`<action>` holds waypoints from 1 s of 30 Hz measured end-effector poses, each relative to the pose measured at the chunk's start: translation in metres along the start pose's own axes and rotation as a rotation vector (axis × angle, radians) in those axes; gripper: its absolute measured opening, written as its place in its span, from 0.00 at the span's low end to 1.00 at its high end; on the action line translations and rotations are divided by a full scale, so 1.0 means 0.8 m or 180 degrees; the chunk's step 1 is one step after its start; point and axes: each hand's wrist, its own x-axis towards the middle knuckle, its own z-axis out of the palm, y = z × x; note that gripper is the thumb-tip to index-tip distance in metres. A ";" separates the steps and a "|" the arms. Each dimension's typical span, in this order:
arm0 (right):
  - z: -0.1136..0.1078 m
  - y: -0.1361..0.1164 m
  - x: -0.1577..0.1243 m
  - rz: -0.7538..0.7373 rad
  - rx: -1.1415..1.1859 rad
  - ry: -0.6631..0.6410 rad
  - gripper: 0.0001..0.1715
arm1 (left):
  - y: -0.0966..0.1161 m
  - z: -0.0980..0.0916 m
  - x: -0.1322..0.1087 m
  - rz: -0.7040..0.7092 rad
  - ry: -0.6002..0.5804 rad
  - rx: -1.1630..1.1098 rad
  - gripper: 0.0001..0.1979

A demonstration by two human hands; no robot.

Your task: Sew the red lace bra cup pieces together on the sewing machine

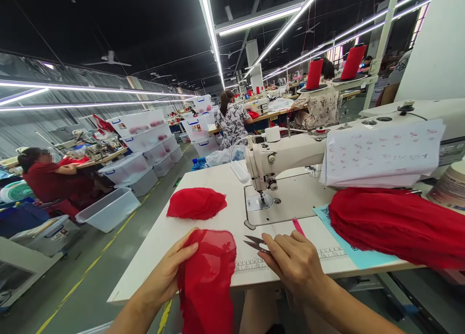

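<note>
My left hand (173, 263) is closed on a piece of sheer red fabric (208, 280), thumb on top, and the cloth hangs down over the table's front edge. In my right hand (296, 261) is a pair of thread snips (256, 243), its two blades apart and pointing left toward the fabric without touching it. A stack of red fabric pieces (196, 203) lies on the white table beyond my left hand. Just behind my right hand stands the sewing machine (286, 157), its needle area bare of cloth.
To the right, a large red fabric bundle (385, 222) rests on a light-blue sheet (363, 254). Printed paper (381, 152) hangs over the machine. A ruler strip (250, 266) runs along the front edge. Plastic bins (109, 208) and co-workers (232, 118) are farther off.
</note>
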 end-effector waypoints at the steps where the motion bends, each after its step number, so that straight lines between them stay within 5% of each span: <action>1: -0.001 -0.001 0.003 -0.0015 0.0042 0.0010 0.12 | -0.001 0.000 0.000 0.0009 0.0003 0.0011 0.17; 7: -0.007 -0.011 0.019 -0.0266 -0.0017 0.0096 0.10 | -0.005 0.004 -0.001 0.0073 0.0038 0.0074 0.15; 13: 0.004 0.006 -0.007 -0.0119 -0.0005 -0.0110 0.11 | -0.001 0.002 -0.001 -0.0022 -0.0089 -0.0066 0.16; 17: 0.010 0.013 -0.017 0.0867 0.0830 -0.0212 0.14 | -0.001 0.005 0.000 0.0029 -0.0114 -0.0086 0.14; 24: 0.008 -0.033 -0.004 0.3245 0.3992 -0.0640 0.20 | -0.002 0.015 -0.002 0.0065 -0.0018 -0.0162 0.13; 30: 0.025 -0.076 -0.007 0.3909 0.4915 -0.0349 0.28 | -0.008 0.017 -0.001 0.0154 0.0081 -0.0188 0.10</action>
